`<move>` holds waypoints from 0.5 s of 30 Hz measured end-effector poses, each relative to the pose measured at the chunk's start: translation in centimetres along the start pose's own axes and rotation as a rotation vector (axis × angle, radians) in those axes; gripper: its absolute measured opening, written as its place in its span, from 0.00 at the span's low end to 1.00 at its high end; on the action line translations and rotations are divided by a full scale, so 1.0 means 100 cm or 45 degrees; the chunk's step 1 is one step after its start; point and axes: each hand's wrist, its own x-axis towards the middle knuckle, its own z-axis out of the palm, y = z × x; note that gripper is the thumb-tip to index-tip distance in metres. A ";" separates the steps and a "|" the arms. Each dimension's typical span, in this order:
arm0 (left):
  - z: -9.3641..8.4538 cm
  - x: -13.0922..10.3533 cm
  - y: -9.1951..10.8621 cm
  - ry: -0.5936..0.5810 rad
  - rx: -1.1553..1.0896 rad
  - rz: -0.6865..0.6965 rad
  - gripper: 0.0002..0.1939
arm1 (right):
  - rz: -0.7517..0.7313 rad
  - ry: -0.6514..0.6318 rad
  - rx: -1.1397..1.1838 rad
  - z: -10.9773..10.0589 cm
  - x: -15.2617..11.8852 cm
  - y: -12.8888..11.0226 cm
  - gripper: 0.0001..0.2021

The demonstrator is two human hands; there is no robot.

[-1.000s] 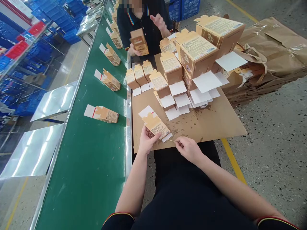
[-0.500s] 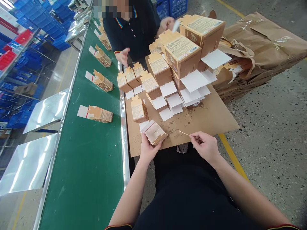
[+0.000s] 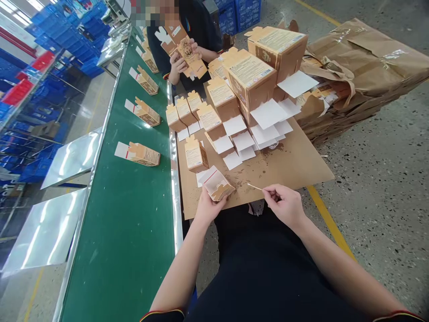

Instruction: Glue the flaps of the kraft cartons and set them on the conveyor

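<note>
A small brown cardboard box (image 3: 219, 185) with its top flaps open sits tilted in my left hand (image 3: 209, 206), the fingers wrapped round its lower side. A red strip runs across its white flap. To the right, my right hand (image 3: 283, 202) pinches a thin cotton swab (image 3: 255, 186), its tip pointing left toward the box but apart from it. Just beyond my left hand stands another open box (image 3: 196, 154) on the brown cardboard sheet (image 3: 284, 172). Several more boxes (image 3: 250, 82) are stacked behind it, white flaps hanging toward me.
On the left runs a green conveyor belt (image 3: 124, 232) with several boxes (image 3: 144, 154) on it. Across the table a person holds a flat carton (image 3: 189, 49). A paper-wrapped stack (image 3: 372, 62) lies at the right. Blue crates (image 3: 248, 13) stand behind.
The person opposite now holds a flat carton in both hands. My left hand's box has tilted slightly, and the swab has shifted a little left. Boxes on the belt sit slightly further right in view.
</note>
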 end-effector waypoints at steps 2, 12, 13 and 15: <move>0.003 0.001 0.001 0.004 0.034 0.014 0.37 | -0.008 -0.009 -0.002 0.002 0.000 0.000 0.14; -0.103 0.003 -0.020 0.682 -0.243 0.068 0.47 | 0.013 0.096 0.001 -0.019 0.006 0.005 0.17; -0.127 0.003 -0.024 0.789 -0.227 0.092 0.50 | 0.031 0.093 0.001 -0.021 0.007 0.007 0.18; -0.167 0.002 -0.034 0.900 -0.161 0.075 0.55 | 0.055 0.073 0.009 -0.023 0.011 0.010 0.21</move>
